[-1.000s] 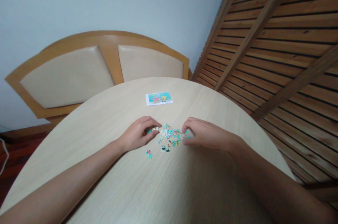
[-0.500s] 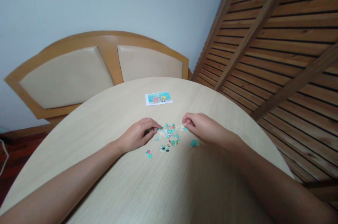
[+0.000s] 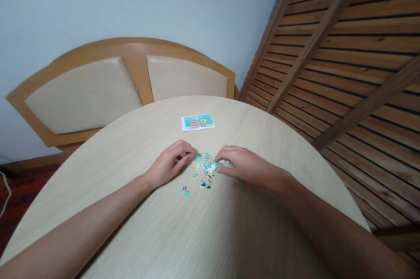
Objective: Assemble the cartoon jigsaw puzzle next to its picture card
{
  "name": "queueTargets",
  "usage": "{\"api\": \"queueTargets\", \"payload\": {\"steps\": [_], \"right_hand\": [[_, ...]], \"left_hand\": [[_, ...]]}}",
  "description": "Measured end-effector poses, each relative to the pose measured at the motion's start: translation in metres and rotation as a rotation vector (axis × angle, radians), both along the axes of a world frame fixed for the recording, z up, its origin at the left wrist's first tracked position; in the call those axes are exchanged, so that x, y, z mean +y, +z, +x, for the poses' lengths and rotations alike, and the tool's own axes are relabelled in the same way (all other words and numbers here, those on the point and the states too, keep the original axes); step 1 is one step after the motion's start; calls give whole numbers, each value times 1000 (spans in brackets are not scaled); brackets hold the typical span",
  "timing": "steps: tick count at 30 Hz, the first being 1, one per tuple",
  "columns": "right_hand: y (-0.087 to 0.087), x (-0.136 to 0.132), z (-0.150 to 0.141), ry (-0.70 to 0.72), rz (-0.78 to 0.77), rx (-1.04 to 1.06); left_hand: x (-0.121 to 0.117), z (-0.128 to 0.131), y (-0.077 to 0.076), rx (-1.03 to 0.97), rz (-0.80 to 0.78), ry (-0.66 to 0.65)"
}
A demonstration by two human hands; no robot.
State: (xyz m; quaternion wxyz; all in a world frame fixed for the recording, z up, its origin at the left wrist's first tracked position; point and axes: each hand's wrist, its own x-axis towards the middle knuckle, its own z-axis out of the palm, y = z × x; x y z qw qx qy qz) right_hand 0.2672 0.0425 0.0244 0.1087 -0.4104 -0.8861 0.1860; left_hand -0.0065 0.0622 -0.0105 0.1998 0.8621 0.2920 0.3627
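Observation:
A loose heap of jigsaw puzzle pieces, mostly teal and white, lies on the table between my hands. My left hand is at the heap's left side, thumb and forefinger brought together, with a teal puzzle piece right at the fingertips. Over the heap's right side rests my right hand; its thumb and fingers are apart, with pieces beneath and between them. Nearer to me lie a small joined cluster with dark marks and a pink-and-teal cluster. Another teal piece is partly hidden below my right hand.
A picture card with cartoon figures on teal lies beyond the heap on the round wooden table. Behind the table stands a padded wooden backrest against the wall. A slatted wooden panel leans at the right.
My right hand has moved left onto the heap and its fingers have spread from a pinch. My left hand has drawn slightly up and left, its fingertips closer together.

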Motion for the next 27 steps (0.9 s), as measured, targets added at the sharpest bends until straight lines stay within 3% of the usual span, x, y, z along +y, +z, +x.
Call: {"api": "queueTargets", "payload": {"steps": [6, 10, 15, 19, 27], "right_hand": [[3, 5, 2, -163, -4, -32], [-3, 4, 2, -200, 92, -8], [-11, 1, -1, -22, 108, -19], [-11, 1, -3, -18, 114, -36], [-2, 5, 0, -139, 17, 11]], "left_hand": [[4, -2, -3, -56, 62, 59], [6, -3, -6, -38, 83, 46], [2, 0, -3, 161, 71, -164], [-1, 3, 2, 380, 128, -290], [-4, 4, 3, 304, 100, -149]]}}
